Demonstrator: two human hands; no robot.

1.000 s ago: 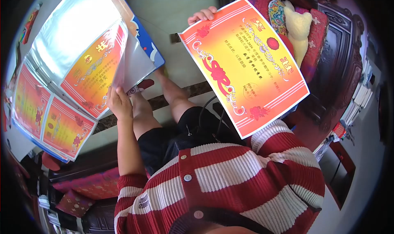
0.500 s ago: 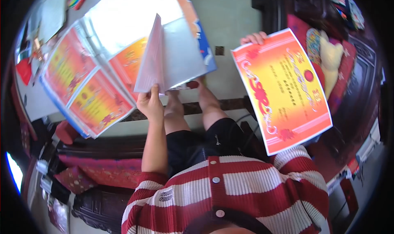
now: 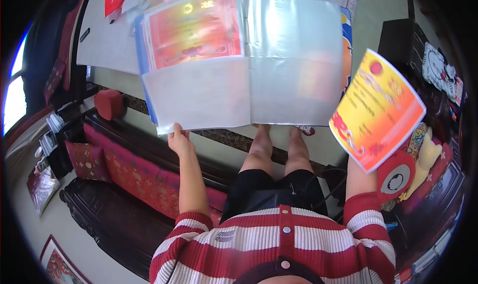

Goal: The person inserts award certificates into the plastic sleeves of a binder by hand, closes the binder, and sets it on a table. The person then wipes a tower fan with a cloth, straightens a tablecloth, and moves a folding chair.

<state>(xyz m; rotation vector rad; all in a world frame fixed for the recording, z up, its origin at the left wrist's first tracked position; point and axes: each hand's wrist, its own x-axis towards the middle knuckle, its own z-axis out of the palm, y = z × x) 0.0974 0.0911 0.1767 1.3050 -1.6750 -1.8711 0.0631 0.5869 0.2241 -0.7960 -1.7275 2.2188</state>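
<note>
A display book [image 3: 294, 105] of clear plastic sleeves lies open in front of me, its blue cover edge showing at both sides. My left hand [image 3: 180, 138] is closed on the bottom edge of its left sleeve page [image 3: 196, 97], near the lower left corner. The upper left pocket holds a red and yellow certificate [image 3: 196, 30]. On the right page, the pockets look blank apart from a faint orange patch. A loose orange and yellow award certificate [image 3: 378, 110], tilted and curved, is held up at the right. My right hand is hidden behind it; only the forearm shows below.
A pale-covered table [image 3: 107, 47] stands beyond, with a red item [image 3: 113, 0] and papers at its far left. Behind the left arm runs a dark wooden sofa with red cushions [image 3: 134, 159]. A red stool [image 3: 109, 105], a black box [image 3: 401, 40] and a yellow plush toy [image 3: 425, 159] are nearby.
The raised sleeve page has been turned to the left and now lies nearly flat. The right hand's certificate has tilted and bent, hiding the fingers that showed before. The camera view has shifted.
</note>
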